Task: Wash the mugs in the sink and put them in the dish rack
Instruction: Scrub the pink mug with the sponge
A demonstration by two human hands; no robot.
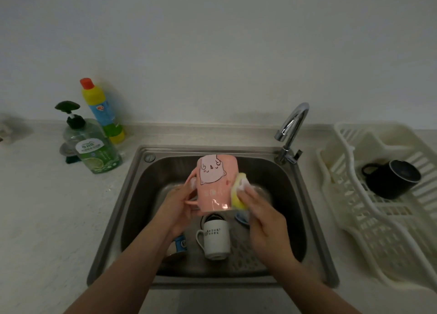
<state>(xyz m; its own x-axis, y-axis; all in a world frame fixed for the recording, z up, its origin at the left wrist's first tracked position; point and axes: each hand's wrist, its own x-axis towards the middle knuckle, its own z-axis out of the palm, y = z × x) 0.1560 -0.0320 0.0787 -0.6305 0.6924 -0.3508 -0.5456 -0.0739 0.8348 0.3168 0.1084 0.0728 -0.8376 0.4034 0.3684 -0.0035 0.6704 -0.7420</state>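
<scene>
Two hands [224, 209] scrub one pink mug [214, 183]; one black mug [391, 181] racked.

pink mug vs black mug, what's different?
The pink mug is held above the sink, left hand gripping it, right hand pressing a yellow sponge on it; the black mug lies on its side in the dish rack. Pink has a cartoon print; black is plain. Both have handles.
</scene>
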